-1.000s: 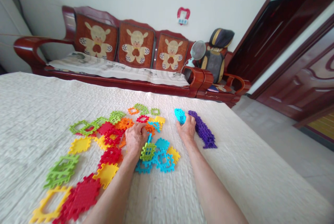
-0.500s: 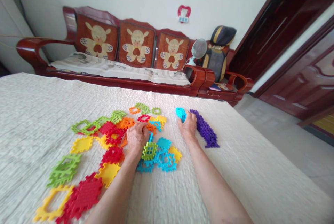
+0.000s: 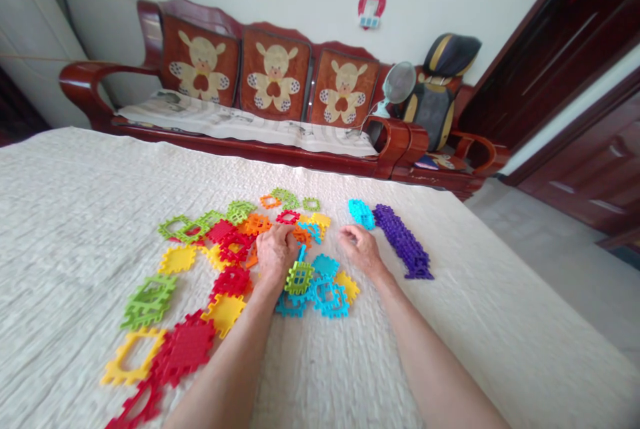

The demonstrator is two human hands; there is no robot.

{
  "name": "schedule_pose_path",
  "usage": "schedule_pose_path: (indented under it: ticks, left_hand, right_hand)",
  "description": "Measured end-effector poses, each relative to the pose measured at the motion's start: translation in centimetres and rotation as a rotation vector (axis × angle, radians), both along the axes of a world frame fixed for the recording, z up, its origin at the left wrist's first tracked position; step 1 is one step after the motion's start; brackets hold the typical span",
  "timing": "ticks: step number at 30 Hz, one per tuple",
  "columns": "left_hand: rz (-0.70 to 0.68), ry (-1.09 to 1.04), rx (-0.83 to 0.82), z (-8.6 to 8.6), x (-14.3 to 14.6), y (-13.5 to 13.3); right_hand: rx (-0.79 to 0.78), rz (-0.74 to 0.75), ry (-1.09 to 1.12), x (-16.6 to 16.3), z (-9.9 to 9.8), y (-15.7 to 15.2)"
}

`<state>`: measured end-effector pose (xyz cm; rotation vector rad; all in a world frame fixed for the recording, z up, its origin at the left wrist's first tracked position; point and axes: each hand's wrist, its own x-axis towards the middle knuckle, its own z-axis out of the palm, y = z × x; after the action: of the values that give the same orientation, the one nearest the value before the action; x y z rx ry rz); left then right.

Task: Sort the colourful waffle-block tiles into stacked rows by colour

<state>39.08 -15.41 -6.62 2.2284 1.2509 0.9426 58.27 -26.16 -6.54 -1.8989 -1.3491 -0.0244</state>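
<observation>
My left hand (image 3: 276, 252) is closed, its fingers curled down at the edge of the orange toothed building pieces (image 3: 302, 235); whatever it may hold is hidden. My right hand (image 3: 361, 250) hovers low over the cloth with loosely bent fingers and nothing visible in them. Just beyond it lies a short row of light-blue pieces (image 3: 361, 213), beside a longer row of purple pieces (image 3: 403, 240). Between my forearms sit loose blue pieces (image 3: 330, 297), a green window piece (image 3: 300, 277) and a yellow piece (image 3: 347, 287).
Red (image 3: 187, 347), yellow (image 3: 179, 259) and green pieces (image 3: 150, 301) spread over the left of the table, some overlapping. A pale quilted cloth (image 3: 480, 322) covers the table. Behind it stand a wooden sofa (image 3: 240, 147) with bear cushions and a small fan (image 3: 399, 82).
My right hand has let go of the light-blue row and drawn back toward me and left. My left hand stays by the orange pieces. The whole view has shifted slightly.
</observation>
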Motion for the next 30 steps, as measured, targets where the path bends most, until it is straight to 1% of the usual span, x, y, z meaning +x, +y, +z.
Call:
schedule_pose_path:
  ticks: [3,4,6,8,11,15,18,25,27,30]
  left_hand:
    - [0.002,-0.003,0.001,0.0,0.0,0.0]
    - [0.007,-0.004,0.004,0.0,0.0,0.0]
    - [0.017,-0.002,0.012,0.0,0.0,0.0]
    - [0.021,-0.001,0.023,0.0,0.0,-0.1]
    - [0.022,-0.01,0.032,0.0,0.0,-0.1]
    - [0.023,-0.025,0.033,-0.2,0.1,0.0]
    - [0.025,-0.018,0.036,-0.3,0.1,0.1]
    - [0.028,-0.011,0.063,-0.4,0.1,0.1]
    - [0.026,-0.011,0.057,-0.4,0.1,0.1]
    - [0.024,-0.013,0.044,-0.3,0.1,0.0]
  right_hand:
    - [-0.252,0.11,-0.031,-1.7,1.8,-0.9]
    - [-0.339,0.114,-0.04,-2.2,2.4,-1.1]
    - [-0.473,0.069,-0.053,-3.1,3.3,-1.4]
    - [-0.536,0.023,-0.071,-3.7,3.8,-1.4]
    - [-0.541,0.035,-0.083,-4.1,3.8,-1.4]
    - [-0.466,0.096,-0.086,-3.7,3.3,-1.4]
    - [-0.35,0.127,-0.036,-2.8,2.7,-1.4]
    - [0.04,0.022,0.244,-0.8,1.0,-0.6]
    - [0.139,0.004,0.255,-0.6,0.7,-0.4]
    - [0.239,-0.011,0.185,-0.2,0.5,-0.4]
